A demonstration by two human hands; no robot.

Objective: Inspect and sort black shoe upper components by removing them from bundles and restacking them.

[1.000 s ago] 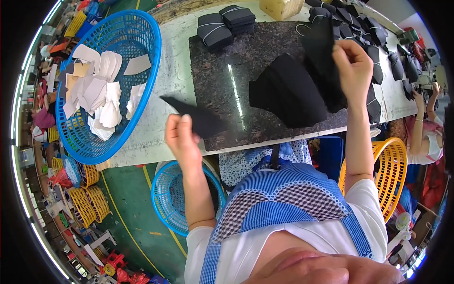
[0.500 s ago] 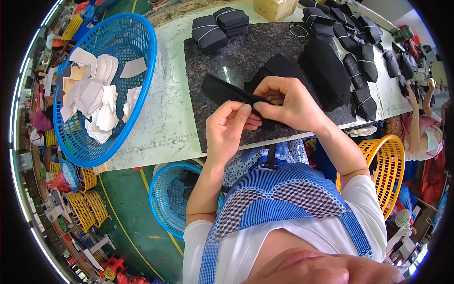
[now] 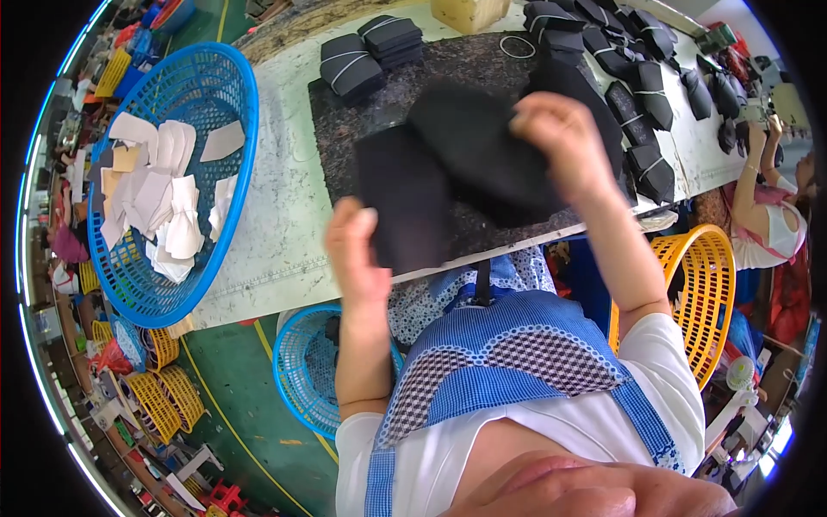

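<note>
Both my hands are raised over a dark speckled stone slab [image 3: 332,142] on the work table. My left hand [image 3: 355,250] grips the lower left edge of a flat, squarish black piece [image 3: 401,202], maybe fabric or thin foam. At the upper right, my right hand [image 3: 564,142] holds a rounded black piece [image 3: 482,142] by its right edge. The two pieces overlap in the middle, blurred by motion, so I cannot tell how many layers each hand has. Behind my right hand, a loose stack of black pieces [image 3: 573,82] is partly hidden.
Banded black bundles [image 3: 351,65] sit at the slab's far left, with several more [image 3: 650,172] along the right. A white band [image 3: 517,46] lies near a yellowish block [image 3: 469,13]. Left stands a blue basket [image 3: 250,112] of pale pieces; below are blue [image 3: 280,362] and yellow baskets [image 3: 719,302].
My hands have moved apart, the left one outward and down, the right one up and to the right. The black pieces, folded narrow between my fingers before, are now spread out flat.
</note>
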